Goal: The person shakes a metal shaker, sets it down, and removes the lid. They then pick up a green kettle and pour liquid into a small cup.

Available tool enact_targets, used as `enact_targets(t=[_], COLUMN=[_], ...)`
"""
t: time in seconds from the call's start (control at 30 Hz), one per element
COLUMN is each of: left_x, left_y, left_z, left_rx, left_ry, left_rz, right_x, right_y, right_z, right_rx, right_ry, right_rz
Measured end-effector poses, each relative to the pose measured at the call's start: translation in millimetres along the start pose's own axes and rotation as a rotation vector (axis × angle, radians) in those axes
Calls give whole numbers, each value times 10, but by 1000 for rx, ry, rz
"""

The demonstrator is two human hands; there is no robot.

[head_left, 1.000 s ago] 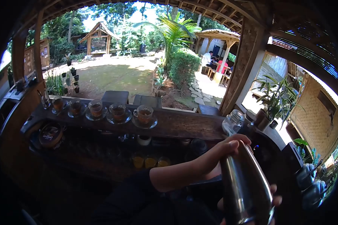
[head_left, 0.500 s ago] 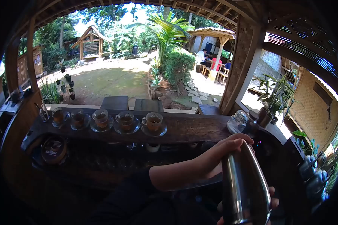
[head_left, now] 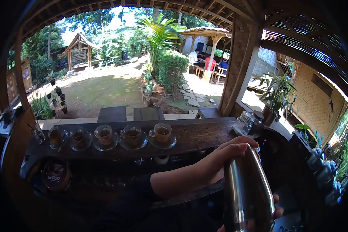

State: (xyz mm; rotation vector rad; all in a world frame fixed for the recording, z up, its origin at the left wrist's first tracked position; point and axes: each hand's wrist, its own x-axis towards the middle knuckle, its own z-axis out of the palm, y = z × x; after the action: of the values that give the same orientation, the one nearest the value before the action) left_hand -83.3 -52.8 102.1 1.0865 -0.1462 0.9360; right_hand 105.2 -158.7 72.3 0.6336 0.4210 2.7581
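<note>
Head view: fingers (head_left: 249, 140) of our left hand (head_left: 223, 155) and right hand (head_left: 277, 212) wrap a metal cocktail shaker (head_left: 248, 189), far and near ends; likely rigid, slippery, best held there.

There are five cups (head_left: 163, 132), five saucers (head_left: 171, 143) and one shaker (head_left: 243, 189).

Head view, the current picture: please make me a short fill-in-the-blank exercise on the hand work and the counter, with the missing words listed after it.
1. The shiny silver metal shaker is gripped at its upper end by the person's ____ hand.
2. On the dark brown wooden counter, ____ clear glass cups of brownish drink stand in a row.
3. As pictured, the clear glass jar stands to the ____ of those cups.

Missing words: left; five; right.
</note>
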Motion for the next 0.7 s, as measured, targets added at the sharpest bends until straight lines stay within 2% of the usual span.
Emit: enact_targets(t=[0.03, 0.07, 0.1, 0.17, 0.2, 0.27, 0.3, 0.33, 0.4, 0.43, 0.47, 0.5, 0.53, 0.6, 0.63, 0.67, 0.7], left_x=[-10, 2, 59, 219, 293, 351, 324, 315, 292, 270, 259, 265, 320, 433, 501, 545, 559], left_y=[57, 81, 87, 28, -56, -278, -245, -280, 6, 94, 134, 130, 74, 5, -64, -110, -110], left_z=[0, -49, -156, -519, -768, -1363, -1289, -1313, -542, -307, -389, -320, -246, -407, -599, -859, -857], left_rx=[40, 74, -2, -168, -261, -331, -318, -327, -254, -37, -98, -119, -231, -224, -210, -286, -287], left_ry=[-41, 34, 135, 264, 293, 365, 476, 343, 314, 492, 341, 212, 103, 103, 203, 226, 227], left_rz=[11, 24, -13, -82, -112, -164, -218, -137, -83, 13, 29, 126, 160, 142, 108, -35, -49], right_x=[-53, -85, 70, 534, 938, 876, 914, 957, 929, 735, 1125, 1222, 1060, 993, 919, 838, 820], right_y=[96, 160, -158, -820, -1143, -1402, -1429, -1451, -1107, -905, -701, -787, -722, -963, -1091, -1228, -1391], right_z=[-170, -305, -288, -148, -71, -66, 18, 100, 272, 72, 121, 96, 15, 235, 328, 406, 444], right_rx=[-812, -1620, -1618, -2492, -2840, -2917, -2839, -2748, -2808, -2579, -2139, -1990, -2086, -2268, -2420, -2553, -2677], right_ry=[114, 239, 239, -436, -913, 67, -208, -481, -954, -655, -1317, -1690, -1533, -1840, -1694, -1538, -1264], right_rz=[-380, -766, -786, -1592, -2005, -1867, -1878, -1876, -1784, -1454, -1525, -2010, -1911, -1822, -1693, -1558, -1640])
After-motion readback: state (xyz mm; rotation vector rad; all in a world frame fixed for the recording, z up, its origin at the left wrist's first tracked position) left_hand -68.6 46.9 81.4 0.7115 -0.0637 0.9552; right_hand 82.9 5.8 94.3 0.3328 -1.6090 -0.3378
